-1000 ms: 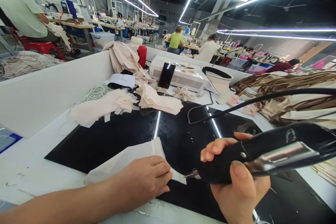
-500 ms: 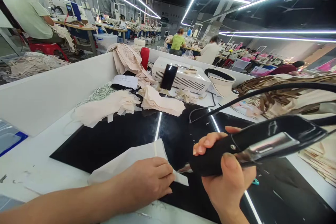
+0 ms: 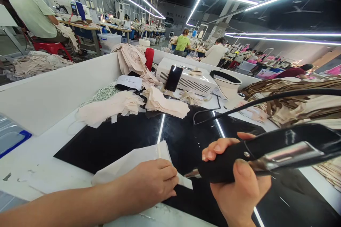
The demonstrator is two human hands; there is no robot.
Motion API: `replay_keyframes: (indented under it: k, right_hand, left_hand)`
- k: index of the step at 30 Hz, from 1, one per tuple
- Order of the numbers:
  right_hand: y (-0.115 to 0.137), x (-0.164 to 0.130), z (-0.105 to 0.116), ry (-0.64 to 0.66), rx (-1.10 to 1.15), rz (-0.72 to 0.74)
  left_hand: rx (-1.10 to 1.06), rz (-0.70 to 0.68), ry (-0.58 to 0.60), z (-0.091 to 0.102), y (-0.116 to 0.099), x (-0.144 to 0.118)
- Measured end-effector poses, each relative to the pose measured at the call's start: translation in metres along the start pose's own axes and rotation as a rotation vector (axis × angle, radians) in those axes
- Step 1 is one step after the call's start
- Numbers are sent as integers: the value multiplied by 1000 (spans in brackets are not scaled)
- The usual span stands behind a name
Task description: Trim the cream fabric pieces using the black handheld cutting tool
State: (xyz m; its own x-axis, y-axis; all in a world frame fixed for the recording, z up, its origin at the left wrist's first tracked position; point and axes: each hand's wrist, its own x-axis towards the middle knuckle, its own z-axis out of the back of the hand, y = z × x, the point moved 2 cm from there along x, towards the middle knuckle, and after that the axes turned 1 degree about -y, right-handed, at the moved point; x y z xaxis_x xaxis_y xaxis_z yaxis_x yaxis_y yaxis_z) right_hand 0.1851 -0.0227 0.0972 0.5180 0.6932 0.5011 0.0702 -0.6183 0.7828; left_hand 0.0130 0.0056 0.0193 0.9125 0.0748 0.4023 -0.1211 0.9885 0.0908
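My left hand (image 3: pixel 157 181) is closed on the near right end of a white fabric piece (image 3: pixel 128 161), its fingers pinching the cloth against the black sheet (image 3: pixel 133 129). A narrow strip of the fabric sticks out past the fingertips. My right hand (image 3: pixel 239 181) grips a black corded hand tool (image 3: pixel 229 159) with a silvery lever along its side. From the tool's front end a metal tip (image 3: pixel 193 173) points left, close to the fabric strip and my left fingertips. Whether the tip touches the cloth I cannot tell.
Two stacks of cream fabric pieces (image 3: pixel 112 108) lie behind the sheet. Farther back are a phone (image 3: pixel 173 78), a white vented box (image 3: pixel 197 78) and a red spool (image 3: pixel 149 58). A black cable (image 3: pixel 266 101) arches across the right. Brown and cream strips (image 3: pixel 298 92) are heaped there.
My right hand and the tool have moved slightly right, drawing the tip a little away from my left fingers. The left hand keeps its pinch on the fabric. The view has shifted slightly.
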Motion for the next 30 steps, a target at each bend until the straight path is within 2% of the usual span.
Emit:
replay_keyframes:
  k: [3, 9, 14, 18, 24, 30]
  right_hand:
    - [2, 0, 4, -9, -8, 14]
    - [0, -2, 7, -18, -43, -3]
    - [6, -3, 5, -12, -5, -5]
    - [11, -8, 0, 8, 29, 6]
    - [8, -13, -3, 40, 41, -12]
    - [5, -12, -1, 53, 37, 12]
  left_hand:
    - [22, -7, 29, 0, 0, 1]
    - [-29, 5, 12, 2, 2, 0]
    - [-18, -11, 2, 6, 3, 2]
    - [-74, 38, -2, 7, 2, 2]
    - [-137, 62, 24, 2, 3, 1]
    - [-156, 69, 18, 5, 4, 3]
